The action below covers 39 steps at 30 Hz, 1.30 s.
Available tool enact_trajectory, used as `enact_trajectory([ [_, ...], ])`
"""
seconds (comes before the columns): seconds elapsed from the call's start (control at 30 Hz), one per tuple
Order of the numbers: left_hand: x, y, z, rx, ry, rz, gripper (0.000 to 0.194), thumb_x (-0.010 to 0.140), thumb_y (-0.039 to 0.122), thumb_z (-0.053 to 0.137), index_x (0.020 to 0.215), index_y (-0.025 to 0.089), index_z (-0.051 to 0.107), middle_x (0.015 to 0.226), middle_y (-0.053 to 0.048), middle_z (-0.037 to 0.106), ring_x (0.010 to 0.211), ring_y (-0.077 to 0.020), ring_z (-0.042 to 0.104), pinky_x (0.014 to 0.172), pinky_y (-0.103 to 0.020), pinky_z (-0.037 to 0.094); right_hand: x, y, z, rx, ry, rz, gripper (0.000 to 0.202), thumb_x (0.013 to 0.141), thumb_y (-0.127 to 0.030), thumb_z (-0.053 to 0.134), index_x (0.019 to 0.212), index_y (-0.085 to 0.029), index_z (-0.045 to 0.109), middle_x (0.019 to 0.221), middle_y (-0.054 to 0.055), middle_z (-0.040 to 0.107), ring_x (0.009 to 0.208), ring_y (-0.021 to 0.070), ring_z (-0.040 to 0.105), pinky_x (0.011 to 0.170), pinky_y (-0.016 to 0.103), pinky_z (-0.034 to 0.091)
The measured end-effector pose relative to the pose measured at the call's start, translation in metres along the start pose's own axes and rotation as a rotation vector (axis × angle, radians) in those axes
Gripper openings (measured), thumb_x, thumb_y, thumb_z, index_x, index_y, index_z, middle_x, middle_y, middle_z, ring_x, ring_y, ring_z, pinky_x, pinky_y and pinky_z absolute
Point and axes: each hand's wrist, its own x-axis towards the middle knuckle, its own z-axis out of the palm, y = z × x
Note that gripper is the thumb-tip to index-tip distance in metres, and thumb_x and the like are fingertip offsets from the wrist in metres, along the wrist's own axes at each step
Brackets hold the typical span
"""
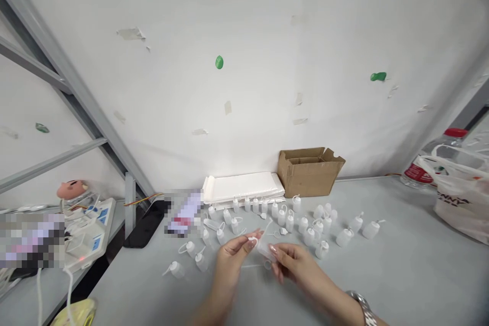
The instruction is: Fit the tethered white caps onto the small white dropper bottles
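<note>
Over the grey table, both hands are on one small translucent squeeze bottle. My left hand is closed, with thumb and fingertips pinching its white cap end. My right hand has its fingers closed around the bottle's body. A thin white strap sticks up from the cap area. Beneath the hands lies a white strap with a ring. Similar capped bottles stand or lie around the hands, such as one upright bottle right of them and a tipped one to the left.
Behind the bottles sit a stack of white packets and an open cardboard box. A black phone and a white power strip are at left. A plastic bag and a large bottle stand at right.
</note>
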Motion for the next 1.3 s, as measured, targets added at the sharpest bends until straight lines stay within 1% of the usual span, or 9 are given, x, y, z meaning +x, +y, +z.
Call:
enact_trajectory([
  [0.13, -0.001, 0.001, 0.001, 0.075, 0.032, 0.027, 0.032, 0.061, 0.044, 0.072, 0.079, 0.018, 0.074, 0.094, -0.009, 0.073, 0.100, -0.0301, 0.061, 0.094, -0.041, 0.042, 0.002, 0.000, 0.003, 0.296, -0.032, 0.163, 0.044, 0.071, -0.055, 0.064, 0.070, -0.011, 0.062, 0.051, 0.000, 0.056, 0.043, 0.0065, 0.045, 0.048, 0.021, 0.034],
  [0.33, -0.003, -0.003, 0.002, 0.109, 0.084, 0.049, 0.032, 0.061, 0.045, 0.072, 0.079, 0.018, 0.073, 0.094, -0.009, 0.073, 0.098, -0.0292, 0.063, 0.092, -0.040, 0.045, 0.008, 0.007, 0.001, 0.187, 0.064, 0.055, 0.045, 0.057, -0.051, 0.076, 0.073, -0.014, 0.055, 0.056, 0.000, 0.063, 0.044, 0.0082, 0.052, 0.049, 0.021, 0.036],
  [0.57, -0.003, 0.001, 0.001, 0.139, 0.015, 0.165, 0.029, 0.063, 0.043, 0.071, 0.077, 0.018, 0.074, 0.104, -0.011, 0.070, 0.116, -0.0310, 0.051, 0.100, -0.041, 0.039, 0.002, 0.006, 0.006, 0.221, -0.088, 0.191, 0.063, 0.074, -0.070, 0.044, 0.058, -0.011, 0.057, 0.040, 0.001, 0.053, 0.033, 0.0073, 0.045, 0.038, 0.020, 0.031],
  [0.7, -0.005, 0.005, 0.002, 0.098, -0.004, 0.084, 0.030, 0.061, 0.043, 0.072, 0.075, 0.017, 0.075, 0.093, -0.011, 0.073, 0.107, -0.0319, 0.058, 0.098, -0.043, 0.040, 0.007, 0.007, 0.003, 0.137, 0.018, 0.075, 0.054, 0.059, -0.063, 0.067, 0.074, -0.013, 0.057, 0.051, 0.000, 0.061, 0.040, 0.0080, 0.050, 0.045, 0.021, 0.037],
  [0.8, -0.005, 0.004, 0.002, 0.103, -0.001, 0.057, 0.031, 0.061, 0.044, 0.072, 0.075, 0.017, 0.074, 0.093, -0.010, 0.073, 0.104, -0.0319, 0.059, 0.097, -0.043, 0.041, 0.010, 0.007, 0.001, 0.124, 0.052, 0.001, 0.053, 0.049, -0.057, 0.076, 0.072, -0.015, 0.053, 0.051, -0.003, 0.060, 0.042, 0.0087, 0.052, 0.046, 0.021, 0.038],
  [0.93, -0.005, 0.002, 0.002, 0.120, -0.106, 0.103, 0.026, 0.065, 0.042, 0.069, 0.075, 0.018, 0.074, 0.095, -0.008, 0.073, 0.106, -0.0300, 0.059, 0.098, -0.040, 0.040, 0.006, 0.008, 0.003, 0.271, -0.069, 0.127, 0.050, 0.068, -0.062, 0.061, 0.063, -0.012, 0.055, 0.039, -0.004, 0.051, 0.031, 0.0046, 0.039, 0.040, 0.020, 0.033],
  [1.03, -0.005, 0.003, 0.002, 0.131, -0.147, 0.131, 0.024, 0.066, 0.041, 0.069, 0.075, 0.018, 0.074, 0.094, -0.008, 0.073, 0.106, -0.0296, 0.059, 0.098, -0.039, 0.041, 0.004, 0.009, 0.006, 0.326, -0.112, 0.196, 0.054, 0.071, -0.064, 0.055, 0.067, -0.010, 0.058, 0.039, -0.003, 0.051, 0.028, 0.0047, 0.038, 0.038, 0.021, 0.034],
  [1.17, -0.004, 0.006, 0.002, 0.129, -0.040, 0.072, 0.024, 0.064, 0.041, 0.070, 0.071, 0.018, 0.073, 0.096, -0.008, 0.072, 0.104, -0.0305, 0.060, 0.098, -0.040, 0.040, 0.008, 0.011, 0.003, 0.213, 0.016, 0.064, 0.050, 0.061, -0.057, 0.070, 0.082, -0.015, 0.054, 0.057, -0.003, 0.059, 0.042, 0.0074, 0.053, 0.048, 0.021, 0.041],
  [1.3, -0.004, 0.007, 0.002, 0.100, 0.012, 0.043, 0.027, 0.061, 0.042, 0.072, 0.071, 0.018, 0.073, 0.098, -0.008, 0.071, 0.106, -0.0308, 0.059, 0.100, -0.041, 0.039, 0.011, 0.016, 0.001, 0.115, 0.084, -0.032, 0.051, 0.053, -0.056, 0.075, 0.075, -0.016, 0.051, 0.054, -0.007, 0.054, 0.044, 0.0076, 0.052, 0.050, 0.022, 0.040],
])
